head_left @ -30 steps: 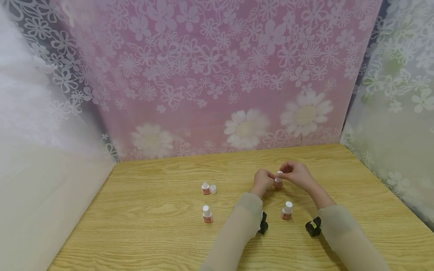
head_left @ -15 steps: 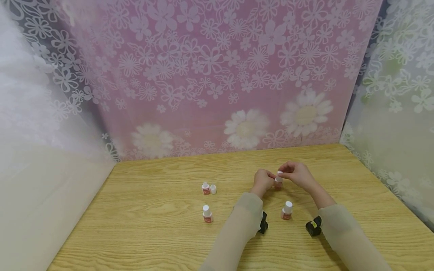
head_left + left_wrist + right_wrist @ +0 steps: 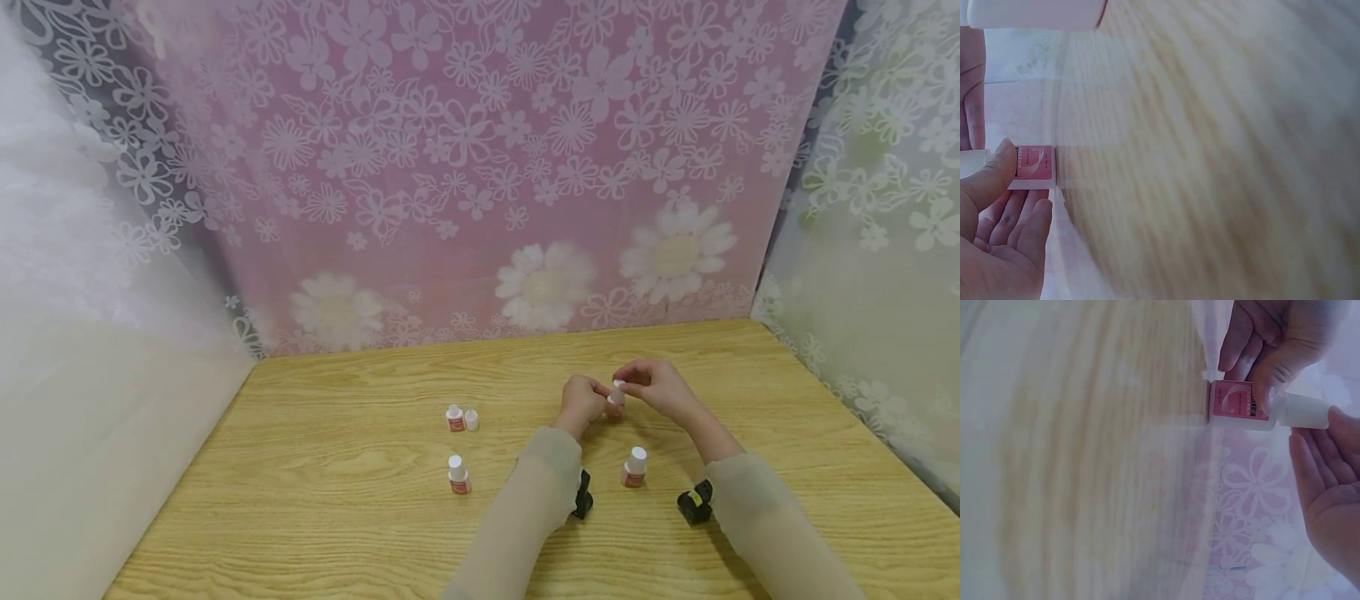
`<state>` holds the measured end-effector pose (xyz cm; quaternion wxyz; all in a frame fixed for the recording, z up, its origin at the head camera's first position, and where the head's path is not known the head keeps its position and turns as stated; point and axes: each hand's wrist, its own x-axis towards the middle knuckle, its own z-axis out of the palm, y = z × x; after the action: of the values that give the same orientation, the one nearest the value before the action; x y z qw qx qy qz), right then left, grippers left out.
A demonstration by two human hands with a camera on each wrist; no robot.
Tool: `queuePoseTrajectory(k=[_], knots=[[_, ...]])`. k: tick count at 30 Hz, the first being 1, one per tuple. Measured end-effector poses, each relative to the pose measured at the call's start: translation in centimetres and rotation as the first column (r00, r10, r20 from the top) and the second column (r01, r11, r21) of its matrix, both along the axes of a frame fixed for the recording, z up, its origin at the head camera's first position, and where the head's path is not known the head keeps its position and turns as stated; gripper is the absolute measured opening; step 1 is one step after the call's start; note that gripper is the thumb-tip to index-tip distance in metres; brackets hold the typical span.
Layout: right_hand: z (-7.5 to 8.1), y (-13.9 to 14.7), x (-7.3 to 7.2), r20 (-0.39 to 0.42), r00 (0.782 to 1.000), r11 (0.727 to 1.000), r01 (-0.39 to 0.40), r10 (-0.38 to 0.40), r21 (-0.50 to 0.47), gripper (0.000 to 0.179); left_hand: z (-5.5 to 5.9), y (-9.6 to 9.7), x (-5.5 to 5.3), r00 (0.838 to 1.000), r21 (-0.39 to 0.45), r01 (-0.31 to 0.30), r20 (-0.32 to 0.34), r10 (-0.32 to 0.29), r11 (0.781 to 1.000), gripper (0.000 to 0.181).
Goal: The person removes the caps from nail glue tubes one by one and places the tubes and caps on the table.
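Observation:
A small white bottle [image 3: 1235,403] with a pink-red label stands upright near the back right of the table. My left hand [image 3: 583,402] holds its body between thumb and fingers; in the left wrist view the thumb presses beside the label [image 3: 1035,162]. At the top, my right hand [image 3: 660,390] pinches the white cap [image 3: 1307,411] with thumb and fingertips. The cap sits in line with the bottle's neck. Another capped bottle of the same kind [image 3: 634,467] stands nearer to me, between my forearms.
To the left stand a capped bottle [image 3: 459,475] and, farther back, an uncapped bottle [image 3: 456,418] with a loose white cap [image 3: 472,419] beside it. A wood-grain table [image 3: 337,500] lies below, with a pink floral curtain [image 3: 450,167] behind.
My right hand's fingers have shifted slightly around the cap, and the hand has dropped a touch. My left hand and the bottle have stayed in place.

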<state>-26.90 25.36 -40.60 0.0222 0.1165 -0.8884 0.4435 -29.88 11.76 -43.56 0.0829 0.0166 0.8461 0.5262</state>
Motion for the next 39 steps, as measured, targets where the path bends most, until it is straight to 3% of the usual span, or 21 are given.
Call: queuePoseTrajectory(k=[6, 12, 24, 39], knots=[[0.0, -0.3, 0.0, -0.035, 0.998, 0.995, 0.057, -0.055, 0.077, 0.034, -0.2, 0.0, -0.1, 1.000, -0.007, 0.006, -0.008, -0.006, 1.000, 0.017], [-0.1, -1.0, -0.1, -0.070, 0.991, 0.984, 0.121, -0.113, 0.128, 0.024, -0.7, -0.1, -0.5, 0.999, -0.036, 0.004, -0.048, -0.006, 0.999, 0.018], [-0.1, -0.6, -0.1, -0.029, 0.994, 0.992, 0.104, -0.102, 0.071, 0.025, -0.6, 0.1, -0.5, 1.000, -0.021, 0.008, -0.026, -0.009, 1.000, 0.018], [0.1, -0.3, -0.2, 0.023, 0.997, 0.995, 0.074, -0.076, 0.072, 0.031, -0.1, 0.0, -0.1, 1.000, -0.016, 0.002, 0.000, -0.002, 1.000, 0.017]])
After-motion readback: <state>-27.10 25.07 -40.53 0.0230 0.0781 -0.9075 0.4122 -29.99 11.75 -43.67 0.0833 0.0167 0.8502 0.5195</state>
